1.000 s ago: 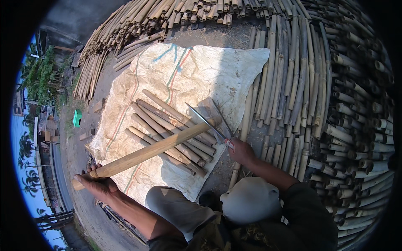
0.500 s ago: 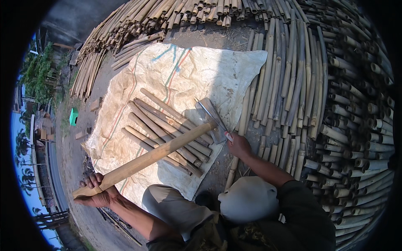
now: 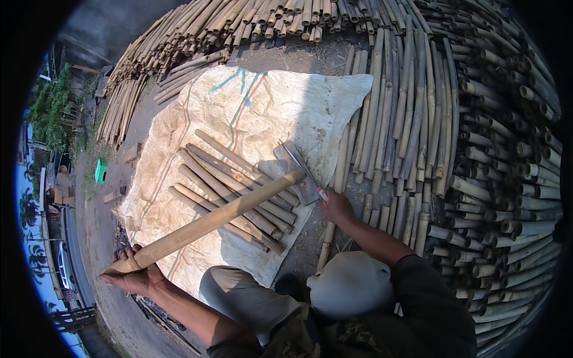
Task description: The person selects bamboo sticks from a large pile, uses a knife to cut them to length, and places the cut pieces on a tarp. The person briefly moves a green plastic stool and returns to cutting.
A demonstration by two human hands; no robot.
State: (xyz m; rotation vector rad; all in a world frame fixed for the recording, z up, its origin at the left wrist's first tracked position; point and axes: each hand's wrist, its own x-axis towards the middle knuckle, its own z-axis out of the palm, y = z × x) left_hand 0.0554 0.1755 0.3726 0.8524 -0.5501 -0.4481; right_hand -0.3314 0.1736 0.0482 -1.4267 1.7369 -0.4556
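Observation:
A long, smooth bamboo pole (image 3: 209, 222) slants across the middle, its near end at the lower left. My left hand (image 3: 134, 273) grips that end, palm underneath and fingers curled over the side. At the far end of the pole, my right hand (image 3: 336, 207) is closed around the red and white handle of a long-bladed knife (image 3: 300, 165). The blade points up and left, lying across or just beside the pole's tip; contact is hard to tell. Beneath them lies a flat grey slab (image 3: 306, 190). Several shorter bamboo pieces (image 3: 230, 170) rest side by side under the pole.
A pale woven sheet (image 3: 170, 161) covers the ground in front of me. Long bamboo poles (image 3: 406, 113) lie in rows to the right, with a dense bamboo stack (image 3: 507, 209) beyond. Another bamboo pile (image 3: 197, 30) runs along the back. A green container (image 3: 101, 170) stands far left.
The whole view has shifted slightly, so things appear a little further left. Both hands keep their holds, and the pole and knife stay in nearly the same position to each other.

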